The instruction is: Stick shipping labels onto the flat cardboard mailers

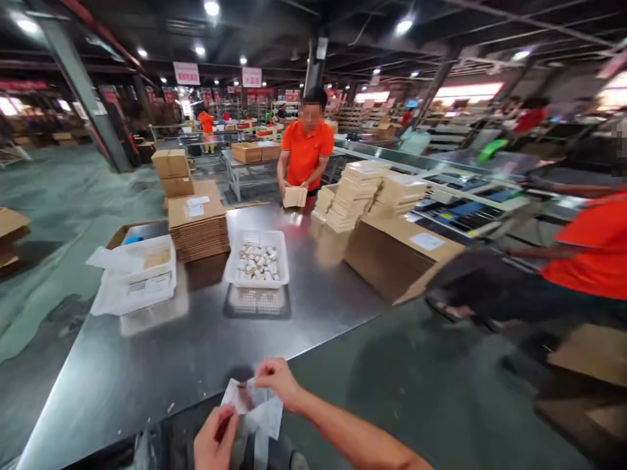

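Low in the view, by the near edge of the steel table, a thin whitish sheet is stretched between both hands. It looks folded and partly see-through; whether it is paper or a plastic bag I cannot make out. My left hand pinches its left edge between thumb and fingers. My right hand pinches the upper edge, fingers closed. Farther up the table stands a white plastic basket full of small white-and-gold pieces.
White trays with sheets and a stack of flat cardboard stand left. Cream boxes and an open carton are at the right. A person in orange holds small boxes opposite; another is at right.
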`<state>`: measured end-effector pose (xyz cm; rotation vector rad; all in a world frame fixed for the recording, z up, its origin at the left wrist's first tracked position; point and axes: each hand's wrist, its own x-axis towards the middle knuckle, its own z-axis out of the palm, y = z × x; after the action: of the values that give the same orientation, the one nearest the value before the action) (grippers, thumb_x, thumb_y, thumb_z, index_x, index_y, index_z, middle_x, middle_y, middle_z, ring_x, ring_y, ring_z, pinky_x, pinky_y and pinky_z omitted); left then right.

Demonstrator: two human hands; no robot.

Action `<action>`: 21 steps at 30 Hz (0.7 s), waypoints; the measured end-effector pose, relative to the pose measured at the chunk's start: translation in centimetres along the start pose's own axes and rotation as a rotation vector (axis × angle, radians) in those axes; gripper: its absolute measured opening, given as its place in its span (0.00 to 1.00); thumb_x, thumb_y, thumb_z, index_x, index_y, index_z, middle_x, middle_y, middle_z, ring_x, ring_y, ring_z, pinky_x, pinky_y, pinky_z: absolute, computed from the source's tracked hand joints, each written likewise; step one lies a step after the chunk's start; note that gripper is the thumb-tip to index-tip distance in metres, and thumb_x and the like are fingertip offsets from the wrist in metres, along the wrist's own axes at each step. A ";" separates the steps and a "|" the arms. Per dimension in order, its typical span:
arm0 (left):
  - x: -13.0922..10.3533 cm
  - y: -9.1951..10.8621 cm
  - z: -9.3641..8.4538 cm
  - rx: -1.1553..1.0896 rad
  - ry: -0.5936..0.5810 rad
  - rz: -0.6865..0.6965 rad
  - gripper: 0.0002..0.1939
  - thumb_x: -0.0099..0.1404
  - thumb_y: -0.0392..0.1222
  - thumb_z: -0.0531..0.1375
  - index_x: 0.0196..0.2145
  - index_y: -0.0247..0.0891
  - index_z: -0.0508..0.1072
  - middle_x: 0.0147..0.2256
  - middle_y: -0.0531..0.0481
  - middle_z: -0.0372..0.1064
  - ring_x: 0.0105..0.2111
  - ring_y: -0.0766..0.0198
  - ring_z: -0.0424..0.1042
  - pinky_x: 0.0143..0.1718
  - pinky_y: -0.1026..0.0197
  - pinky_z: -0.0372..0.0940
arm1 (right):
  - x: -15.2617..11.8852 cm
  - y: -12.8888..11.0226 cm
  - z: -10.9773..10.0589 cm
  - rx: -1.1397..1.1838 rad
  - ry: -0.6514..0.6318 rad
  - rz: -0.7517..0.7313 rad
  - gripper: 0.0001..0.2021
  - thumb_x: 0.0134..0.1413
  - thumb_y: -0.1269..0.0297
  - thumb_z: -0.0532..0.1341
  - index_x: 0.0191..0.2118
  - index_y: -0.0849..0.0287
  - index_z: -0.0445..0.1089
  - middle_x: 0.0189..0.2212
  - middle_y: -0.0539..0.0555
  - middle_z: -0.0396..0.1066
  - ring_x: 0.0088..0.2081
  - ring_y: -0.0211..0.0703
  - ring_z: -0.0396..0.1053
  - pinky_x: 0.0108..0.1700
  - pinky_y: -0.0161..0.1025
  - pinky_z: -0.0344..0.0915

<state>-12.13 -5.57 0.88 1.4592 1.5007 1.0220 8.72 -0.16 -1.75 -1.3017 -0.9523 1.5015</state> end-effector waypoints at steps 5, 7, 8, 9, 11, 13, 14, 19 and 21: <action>-1.3 7.0 9.1 -0.101 -0.449 0.180 0.12 0.61 0.56 0.67 0.29 0.49 0.84 0.30 0.47 0.82 0.33 0.51 0.82 0.37 0.53 0.79 | -11.7 -3.2 -10.9 0.095 0.417 -0.104 0.15 0.33 0.52 0.76 0.20 0.58 0.76 0.21 0.53 0.74 0.27 0.41 0.66 0.36 0.40 0.64; -3.0 8.6 12.0 -0.135 -0.610 0.236 0.09 0.61 0.53 0.67 0.30 0.48 0.85 0.31 0.46 0.82 0.33 0.53 0.82 0.37 0.54 0.78 | -16.7 -2.8 -12.4 0.137 0.531 -0.140 0.15 0.35 0.52 0.75 0.21 0.58 0.77 0.23 0.54 0.75 0.29 0.43 0.68 0.38 0.42 0.65; -4.0 9.1 13.1 -0.147 -0.692 0.261 0.09 0.61 0.52 0.68 0.30 0.47 0.85 0.31 0.46 0.82 0.33 0.53 0.82 0.37 0.55 0.77 | -19.1 -2.2 -12.3 0.156 0.584 -0.156 0.15 0.36 0.51 0.75 0.21 0.58 0.77 0.23 0.55 0.75 0.29 0.44 0.68 0.39 0.42 0.66; -5.2 9.4 13.9 -0.153 -0.770 0.284 0.09 0.61 0.52 0.68 0.31 0.47 0.85 0.32 0.45 0.82 0.33 0.53 0.82 0.37 0.55 0.77 | -21.3 -1.4 -11.8 0.173 0.638 -0.170 0.16 0.37 0.49 0.75 0.21 0.57 0.77 0.23 0.54 0.75 0.29 0.45 0.69 0.39 0.42 0.66; -7.5 9.6 14.6 -0.148 -0.937 0.327 0.09 0.62 0.53 0.68 0.32 0.48 0.85 0.33 0.45 0.82 0.34 0.53 0.82 0.39 0.54 0.77 | -25.1 0.8 -9.8 0.218 0.765 -0.185 0.19 0.38 0.46 0.75 0.21 0.57 0.76 0.22 0.54 0.74 0.29 0.45 0.68 0.38 0.42 0.66; -9.8 9.6 14.5 -0.132 -1.110 0.374 0.10 0.63 0.54 0.68 0.33 0.48 0.85 0.34 0.45 0.83 0.36 0.53 0.82 0.41 0.53 0.77 | -28.2 3.0 -7.1 0.300 0.928 -0.200 0.23 0.36 0.41 0.76 0.21 0.57 0.76 0.22 0.53 0.73 0.28 0.43 0.66 0.36 0.41 0.64; -11.0 9.7 14.3 -0.126 -1.193 0.402 0.11 0.64 0.55 0.67 0.33 0.48 0.86 0.34 0.44 0.83 0.36 0.53 0.82 0.42 0.52 0.77 | -29.7 4.1 -5.6 0.350 1.017 -0.208 0.25 0.34 0.38 0.77 0.21 0.58 0.75 0.22 0.53 0.72 0.27 0.42 0.64 0.35 0.41 0.63; -17.4 10.9 12.7 -0.171 -1.470 0.517 0.14 0.65 0.57 0.67 0.34 0.46 0.86 0.33 0.44 0.83 0.36 0.53 0.81 0.42 0.52 0.77 | -37.0 6.9 1.0 0.531 1.321 -0.257 0.36 0.30 0.26 0.76 0.25 0.58 0.73 0.25 0.52 0.71 0.29 0.41 0.65 0.34 0.39 0.62; -20.1 11.8 12.3 -0.215 -1.557 0.498 0.15 0.66 0.57 0.67 0.34 0.44 0.85 0.33 0.44 0.83 0.35 0.54 0.81 0.42 0.53 0.77 | -40.1 6.6 3.0 0.600 1.404 -0.326 0.36 0.33 0.25 0.75 0.25 0.58 0.70 0.25 0.51 0.70 0.30 0.41 0.66 0.34 0.38 0.64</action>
<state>4.11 -25.27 7.50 1.7388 -0.0869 0.0425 6.26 -40.36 4.15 -1.2460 0.2128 0.2930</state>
